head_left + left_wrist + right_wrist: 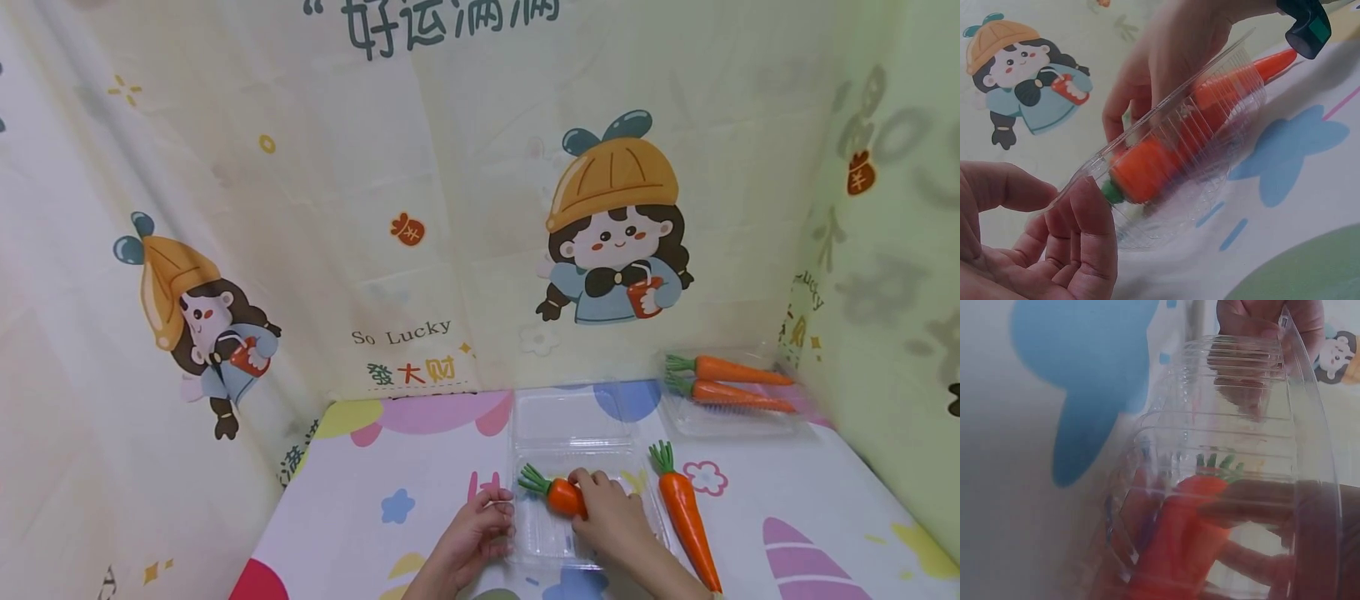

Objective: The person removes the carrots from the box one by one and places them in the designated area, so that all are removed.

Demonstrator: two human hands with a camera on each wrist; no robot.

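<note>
A clear plastic clamshell box [536, 537] stands on the patterned table, its lid [566, 417] folded back toward the wall. My left hand [472, 537] is at the box's left side; in the left wrist view its thumb and fingers pinch the rim. Inside the tray, my right hand [618, 521] grips an orange carrot [564, 497] with green stalks pointing left. The clear wall shows this carrot [1188, 531] in the right wrist view, with fingers around it. Much of its lower part is hidden by the right hand in the head view.
Just right of the box, another carrot [684, 508] lies on the table. At the back right, a second clear box [720, 427] holds two carrots [738, 371]. A printed cloth wall [465, 167] rises behind the table, and another stands on the right.
</note>
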